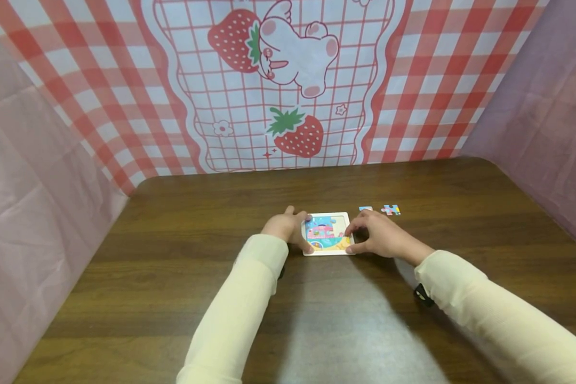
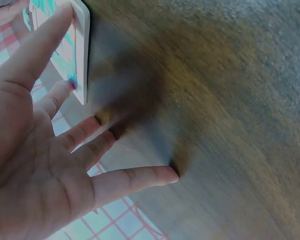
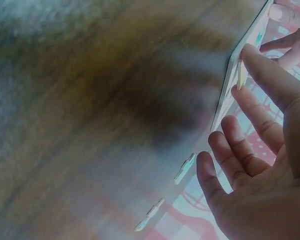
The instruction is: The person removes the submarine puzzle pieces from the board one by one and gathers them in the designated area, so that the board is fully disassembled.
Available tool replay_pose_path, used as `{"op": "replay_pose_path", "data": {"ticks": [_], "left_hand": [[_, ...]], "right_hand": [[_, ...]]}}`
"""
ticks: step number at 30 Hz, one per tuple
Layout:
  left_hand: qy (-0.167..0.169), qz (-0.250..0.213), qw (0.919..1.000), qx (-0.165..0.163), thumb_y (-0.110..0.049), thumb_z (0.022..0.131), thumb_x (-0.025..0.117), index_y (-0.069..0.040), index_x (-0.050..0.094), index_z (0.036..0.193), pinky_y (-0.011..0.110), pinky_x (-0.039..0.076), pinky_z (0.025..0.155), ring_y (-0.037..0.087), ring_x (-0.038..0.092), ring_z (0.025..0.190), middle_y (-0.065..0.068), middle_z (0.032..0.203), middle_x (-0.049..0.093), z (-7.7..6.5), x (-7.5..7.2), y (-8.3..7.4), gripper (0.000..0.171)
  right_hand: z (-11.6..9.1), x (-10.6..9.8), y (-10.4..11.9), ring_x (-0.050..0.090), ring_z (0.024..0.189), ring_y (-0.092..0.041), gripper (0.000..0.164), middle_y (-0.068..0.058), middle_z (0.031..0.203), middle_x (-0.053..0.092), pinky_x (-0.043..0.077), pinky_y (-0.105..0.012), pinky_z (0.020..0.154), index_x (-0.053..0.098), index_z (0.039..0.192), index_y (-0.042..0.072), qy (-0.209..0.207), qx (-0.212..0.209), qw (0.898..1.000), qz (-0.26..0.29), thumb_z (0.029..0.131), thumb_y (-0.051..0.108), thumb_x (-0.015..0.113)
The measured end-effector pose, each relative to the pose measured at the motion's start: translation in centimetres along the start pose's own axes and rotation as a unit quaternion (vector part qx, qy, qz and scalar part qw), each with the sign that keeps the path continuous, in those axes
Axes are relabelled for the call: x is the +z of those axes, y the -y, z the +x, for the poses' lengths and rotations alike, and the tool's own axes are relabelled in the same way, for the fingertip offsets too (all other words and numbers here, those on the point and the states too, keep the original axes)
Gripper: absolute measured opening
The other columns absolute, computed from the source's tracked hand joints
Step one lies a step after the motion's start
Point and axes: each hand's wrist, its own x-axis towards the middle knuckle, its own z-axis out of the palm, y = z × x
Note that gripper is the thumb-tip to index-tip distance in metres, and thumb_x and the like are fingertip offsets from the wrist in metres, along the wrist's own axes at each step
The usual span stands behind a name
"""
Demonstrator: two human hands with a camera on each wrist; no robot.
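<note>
A small jigsaw puzzle in a white-rimmed tray (image 1: 328,253) lies flat on the table, partly filled with pink, blue and yellow pieces. A pale gap shows at its upper right. At the tray's left side rests my left hand (image 1: 284,226), thumb and index finger touching the rim; its other fingers spread straight in the left wrist view. My right hand (image 1: 383,234) is at the tray's right edge. Between its thumb and index finger it pinches a yellowish puzzle piece (image 3: 240,76), tilted up from the tray. The piece's picture is mostly hidden.
Two loose puzzle pieces lie beyond my right hand: a blue, pink and yellow one (image 1: 391,209) and a partly hidden blue one (image 1: 365,208). The brown wooden table (image 1: 173,298) meets a red-and-white checked cloth (image 1: 427,106) at its back edge.
</note>
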Motion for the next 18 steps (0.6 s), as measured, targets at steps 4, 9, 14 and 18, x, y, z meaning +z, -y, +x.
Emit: {"op": "replay_pose_path", "data": {"ticks": [4, 9, 14, 18], "left_hand": [[-0.005, -0.012, 0.9999, 0.000, -0.038, 0.089, 0.079, -0.023, 0.042, 0.155, 0.044, 0.041, 0.112, 0.035, 0.047, 0.136, 0.013, 0.160, 0.029, -0.11, 0.01, -0.02, 0.077], [-0.020, -0.024, 0.9995, 0.004, -0.034, 0.090, 0.079, -0.021, 0.045, 0.153, 0.043, 0.044, 0.110, 0.035, 0.051, 0.132, 0.013, 0.155, 0.034, -0.22, 0.23, -0.09, 0.073], [-0.022, -0.026, 0.9994, 0.003, -0.033, 0.090, 0.079, -0.021, 0.044, 0.153, 0.042, 0.044, 0.110, 0.034, 0.051, 0.132, 0.013, 0.154, 0.034, -0.31, 0.28, -0.15, 0.073], [-0.021, -0.025, 0.9994, 0.004, -0.033, 0.090, 0.079, -0.021, 0.044, 0.153, 0.042, 0.044, 0.110, 0.034, 0.050, 0.133, 0.013, 0.155, 0.034, -0.36, 0.24, -0.17, 0.073]], "right_hand": [[-0.07, -0.08, -0.05, 0.060, 0.099, -0.030, 0.027, -0.007, 0.101, 0.064, 0.048, -0.051, 0.089, 0.077, 0.096, 0.012, 0.010, -0.001, 1.000, 0.002, 0.076, 0.024, 0.090], [-0.11, -0.23, -0.12, 0.061, 0.097, -0.027, 0.027, -0.005, 0.100, 0.064, 0.049, -0.048, 0.086, 0.076, 0.096, 0.011, 0.007, -0.016, 1.000, 0.000, 0.076, 0.022, 0.090], [-0.04, -0.20, -0.07, 0.061, 0.096, -0.028, 0.027, -0.005, 0.099, 0.065, 0.049, -0.047, 0.086, 0.075, 0.094, 0.011, -0.001, -0.027, 1.000, -0.003, 0.074, 0.020, 0.090], [0.00, -0.11, -0.03, 0.062, 0.097, -0.029, 0.028, -0.005, 0.099, 0.065, 0.050, -0.049, 0.086, 0.075, 0.094, 0.011, -0.003, -0.028, 0.999, -0.015, 0.073, 0.020, 0.091]]}}
